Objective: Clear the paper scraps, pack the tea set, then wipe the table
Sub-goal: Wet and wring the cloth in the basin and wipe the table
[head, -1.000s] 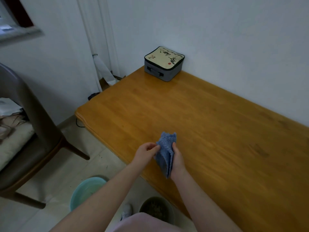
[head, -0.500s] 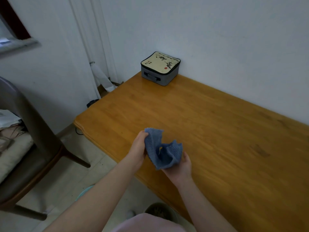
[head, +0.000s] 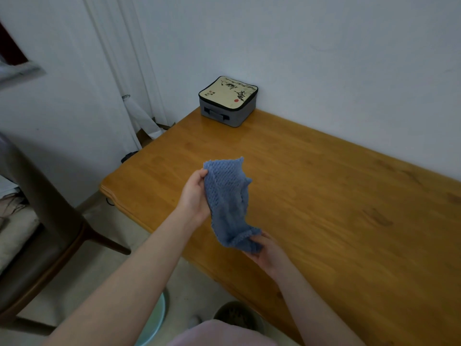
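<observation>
The person is holding the blue cloth (head: 228, 203) stretched in the air over the worktop's (head: 336, 196) near edge. The left hand (head: 194, 198) is pinching its top edge at ten o'clock, and the right hand (head: 268, 252) is gripping the bottom corner at five. Each grip is catching only a little fabric, so the cloth could be slipping loose towards the floor. The closed case (head: 228, 101) is sitting at twelve o'clock by the wall, where a wide wiping sweep might be shoving it off the corner.
</observation>
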Demonstrator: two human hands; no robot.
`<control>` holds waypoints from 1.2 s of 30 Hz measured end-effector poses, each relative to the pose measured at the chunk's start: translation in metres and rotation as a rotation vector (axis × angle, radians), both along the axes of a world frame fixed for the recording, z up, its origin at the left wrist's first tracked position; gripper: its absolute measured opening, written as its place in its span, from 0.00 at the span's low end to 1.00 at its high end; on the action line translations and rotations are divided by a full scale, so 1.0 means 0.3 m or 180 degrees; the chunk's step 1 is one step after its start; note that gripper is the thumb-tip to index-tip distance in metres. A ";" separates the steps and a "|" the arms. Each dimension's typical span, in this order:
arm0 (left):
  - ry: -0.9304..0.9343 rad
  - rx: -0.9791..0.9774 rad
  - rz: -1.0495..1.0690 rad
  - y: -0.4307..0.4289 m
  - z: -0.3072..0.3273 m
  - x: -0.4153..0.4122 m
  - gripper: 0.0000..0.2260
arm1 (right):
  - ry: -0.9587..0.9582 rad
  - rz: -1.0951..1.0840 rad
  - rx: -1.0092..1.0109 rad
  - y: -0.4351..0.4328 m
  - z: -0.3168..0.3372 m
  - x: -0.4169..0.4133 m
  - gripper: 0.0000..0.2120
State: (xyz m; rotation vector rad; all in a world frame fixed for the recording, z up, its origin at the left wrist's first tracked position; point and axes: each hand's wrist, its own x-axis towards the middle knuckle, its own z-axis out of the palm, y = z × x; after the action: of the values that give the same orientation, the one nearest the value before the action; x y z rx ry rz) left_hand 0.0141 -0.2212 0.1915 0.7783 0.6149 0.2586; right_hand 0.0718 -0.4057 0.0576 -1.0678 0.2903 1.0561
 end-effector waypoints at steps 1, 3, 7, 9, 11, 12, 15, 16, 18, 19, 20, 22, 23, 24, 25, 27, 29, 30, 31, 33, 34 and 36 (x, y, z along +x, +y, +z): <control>-0.0002 0.0019 -0.0041 -0.003 0.007 0.002 0.18 | -0.0077 0.0075 -0.0179 -0.003 -0.002 0.004 0.14; 0.0008 0.0067 -0.0138 -0.012 0.022 0.005 0.19 | -0.0382 0.0230 -0.0822 0.000 0.001 0.015 0.19; 0.0018 0.0153 -0.0335 -0.024 0.044 0.015 0.20 | -0.1538 0.0247 -0.1231 0.031 0.040 0.068 0.28; 0.0013 0.0165 -0.0416 -0.022 0.057 0.020 0.20 | -0.1892 0.0610 -0.0693 0.056 0.081 0.109 0.36; 0.0040 0.0183 -0.0485 -0.012 0.070 0.021 0.20 | -0.1975 0.0959 -0.0194 0.088 0.122 0.149 0.41; 0.0050 0.0201 -0.0513 -0.004 0.074 0.019 0.20 | -0.2008 0.1036 -0.0085 0.109 0.142 0.165 0.41; 0.0085 0.0199 -0.0514 0.025 0.079 0.010 0.20 | -0.2032 0.1189 -0.0025 0.153 0.189 0.193 0.28; 0.0104 0.0188 -0.0479 0.038 0.077 0.006 0.20 | -0.2047 0.1314 0.0005 0.162 0.195 0.195 0.24; 0.0155 0.0147 -0.0358 0.058 0.065 -0.003 0.19 | -0.1972 0.1428 0.0047 0.172 0.193 0.193 0.24; 0.0167 0.0104 -0.0287 0.070 0.056 -0.007 0.19 | -0.1897 0.1386 0.0027 0.176 0.192 0.186 0.26; 0.0179 0.0048 -0.0204 0.082 0.045 -0.010 0.18 | -0.1803 0.1299 0.0010 0.181 0.188 0.178 0.27; 0.0229 -0.0107 0.0017 0.107 0.007 -0.012 0.17 | -0.1577 0.1104 0.0073 0.192 0.193 0.156 0.26; 0.0295 -0.0172 0.0122 0.119 -0.019 -0.017 0.17 | -0.1491 0.1037 0.0127 0.197 0.198 0.145 0.25; 0.0426 -0.0184 0.0202 0.129 -0.053 -0.025 0.16 | -0.1463 0.0975 0.0160 0.204 0.206 0.135 0.22; 0.0595 -0.0174 0.0234 0.136 -0.095 -0.038 0.17 | -0.1462 0.0908 0.0161 0.209 0.216 0.124 0.17; 0.0930 -0.0094 0.0029 0.132 -0.189 -0.073 0.18 | -0.1391 0.0731 0.0101 0.218 0.226 0.117 0.09; 0.1077 0.0100 -0.0462 0.110 -0.252 -0.112 0.18 | -0.1236 0.0610 0.0075 0.220 0.236 0.120 0.09; 0.1069 0.0249 -0.0618 0.102 -0.275 -0.126 0.17 | -0.1223 0.0606 0.0009 0.219 0.244 0.124 0.10; 0.1043 0.0429 -0.0649 0.099 -0.292 -0.135 0.18 | -0.1264 0.0640 -0.0119 0.217 0.255 0.127 0.11; 0.1021 0.0846 -0.0491 0.097 -0.301 -0.144 0.25 | -0.1313 0.0702 -0.0385 0.213 0.266 0.138 0.11; 0.1041 0.1080 -0.0425 0.099 -0.300 -0.145 0.29 | -0.1322 0.0704 -0.0505 0.212 0.269 0.146 0.11; 0.1128 0.1613 -0.0363 0.099 -0.288 -0.144 0.28 | -0.1330 0.0685 -0.0761 0.211 0.276 0.158 0.12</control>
State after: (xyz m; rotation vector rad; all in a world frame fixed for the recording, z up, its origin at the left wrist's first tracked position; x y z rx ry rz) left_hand -0.0290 -0.1914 0.1050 1.3618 0.8492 0.1726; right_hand 0.1193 -0.3424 0.1405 -1.5308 -0.0392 0.9744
